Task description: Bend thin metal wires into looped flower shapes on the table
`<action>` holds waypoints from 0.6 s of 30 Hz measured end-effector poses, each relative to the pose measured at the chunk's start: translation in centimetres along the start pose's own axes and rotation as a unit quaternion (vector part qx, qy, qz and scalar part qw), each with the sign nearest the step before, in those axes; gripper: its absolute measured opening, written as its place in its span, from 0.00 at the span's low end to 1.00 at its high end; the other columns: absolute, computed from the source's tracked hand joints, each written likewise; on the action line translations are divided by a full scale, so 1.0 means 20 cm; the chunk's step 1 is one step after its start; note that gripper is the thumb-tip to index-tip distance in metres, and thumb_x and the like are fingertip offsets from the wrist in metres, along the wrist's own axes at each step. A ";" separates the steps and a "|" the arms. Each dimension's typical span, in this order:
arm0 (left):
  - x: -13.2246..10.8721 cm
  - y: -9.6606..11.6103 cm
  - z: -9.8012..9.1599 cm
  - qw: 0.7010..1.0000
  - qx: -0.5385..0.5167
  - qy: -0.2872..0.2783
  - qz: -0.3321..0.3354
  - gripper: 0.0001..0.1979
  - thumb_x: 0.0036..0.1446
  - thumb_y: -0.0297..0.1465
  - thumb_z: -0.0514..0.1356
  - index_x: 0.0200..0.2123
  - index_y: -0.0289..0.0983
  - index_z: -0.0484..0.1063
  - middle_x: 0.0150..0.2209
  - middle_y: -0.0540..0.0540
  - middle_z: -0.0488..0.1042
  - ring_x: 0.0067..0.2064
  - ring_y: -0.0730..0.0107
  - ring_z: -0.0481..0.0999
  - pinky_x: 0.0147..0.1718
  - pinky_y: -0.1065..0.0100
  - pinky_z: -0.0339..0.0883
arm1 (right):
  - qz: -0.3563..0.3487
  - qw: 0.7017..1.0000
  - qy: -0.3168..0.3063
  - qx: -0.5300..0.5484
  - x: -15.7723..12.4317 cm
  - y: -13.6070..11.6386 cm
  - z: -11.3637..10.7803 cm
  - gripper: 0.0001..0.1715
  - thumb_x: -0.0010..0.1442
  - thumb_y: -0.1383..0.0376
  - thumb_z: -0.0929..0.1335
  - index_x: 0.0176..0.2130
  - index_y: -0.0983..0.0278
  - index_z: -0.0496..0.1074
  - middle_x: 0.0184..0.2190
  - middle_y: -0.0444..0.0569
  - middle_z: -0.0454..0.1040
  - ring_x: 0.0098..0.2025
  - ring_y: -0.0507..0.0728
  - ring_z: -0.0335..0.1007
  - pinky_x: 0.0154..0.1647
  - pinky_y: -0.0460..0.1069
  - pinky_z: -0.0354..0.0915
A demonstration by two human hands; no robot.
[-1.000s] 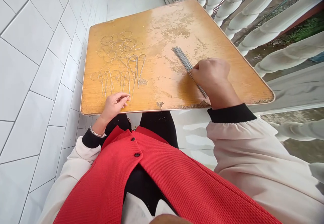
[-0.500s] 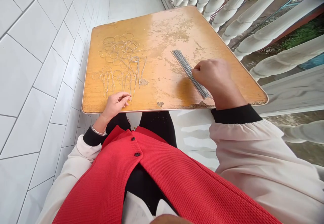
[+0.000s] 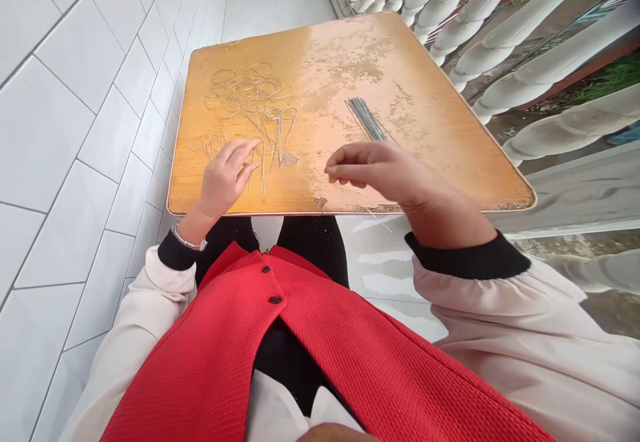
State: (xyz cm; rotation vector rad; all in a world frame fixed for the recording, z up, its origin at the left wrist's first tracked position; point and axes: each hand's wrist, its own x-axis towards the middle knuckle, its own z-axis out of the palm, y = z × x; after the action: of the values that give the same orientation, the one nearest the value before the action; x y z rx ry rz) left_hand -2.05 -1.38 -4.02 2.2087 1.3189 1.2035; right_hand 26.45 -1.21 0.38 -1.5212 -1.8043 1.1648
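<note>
My left hand point(image 3: 225, 175) hovers over the near left of the table, thumb and fingers apart and nothing visible between them. Beneath and beside it lie several looped wires point(image 3: 278, 139) with straight legs. My right hand point(image 3: 380, 167) is pinched closed near the table's middle. A thin wire point(image 3: 381, 219) shows below that hand, slanting past the table's near edge; its upper part is mostly hidden by the fingers. Behind the right hand lies a bundle of straight grey wires point(image 3: 367, 119), its near end covered by the hand.
The worn wooden table point(image 3: 320, 62) has peeling patches and a chipped near edge. A tangle of curled wire loops point(image 3: 245, 92) lies at its far left. White tiled wall point(image 3: 65, 115) runs along the left, and a white baluster railing point(image 3: 530, 49) along the right.
My right hand has moved left from the wire bundle with a thin wire. My left hand has risen away from the near edge, and its fingers have spread.
</note>
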 end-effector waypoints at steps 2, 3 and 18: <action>0.06 0.01 -0.05 0.997 0.055 -0.035 0.043 0.18 0.61 0.32 0.62 0.55 0.39 0.74 0.60 0.40 0.73 0.61 0.55 0.73 0.64 0.53 0.63 | -0.020 0.998 -0.059 0.028 0.01 -0.02 0.08 0.12 0.53 0.56 0.73 0.27 0.61 0.74 0.24 0.47 0.75 0.23 0.51 0.62 0.21 0.46 0.55; 0.09 0.01 -0.07 0.996 0.058 -0.044 0.046 0.18 0.60 0.31 0.64 0.53 0.39 0.74 0.59 0.40 0.73 0.62 0.52 0.72 0.65 0.50 0.62 | -0.023 0.996 -0.073 0.037 0.01 -0.02 0.11 0.14 0.53 0.54 0.74 0.27 0.61 0.74 0.23 0.47 0.75 0.22 0.50 0.62 0.21 0.46 0.56; 0.08 -0.09 -0.08 0.983 0.142 -0.100 0.065 0.13 0.69 0.35 0.51 0.32 0.39 0.68 0.32 0.44 0.68 0.44 0.59 0.73 0.51 0.59 0.68 | -0.011 0.989 -0.042 0.140 0.01 -0.03 0.29 0.12 0.58 0.57 0.75 0.31 0.62 0.75 0.21 0.42 0.69 0.18 0.47 0.53 0.18 0.46 0.51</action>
State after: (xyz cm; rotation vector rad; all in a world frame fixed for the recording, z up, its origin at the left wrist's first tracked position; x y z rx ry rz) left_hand -4.00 0.60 -3.28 2.5741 1.3504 0.8476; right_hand 21.41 -2.66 -2.14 -1.3036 -1.6237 1.4231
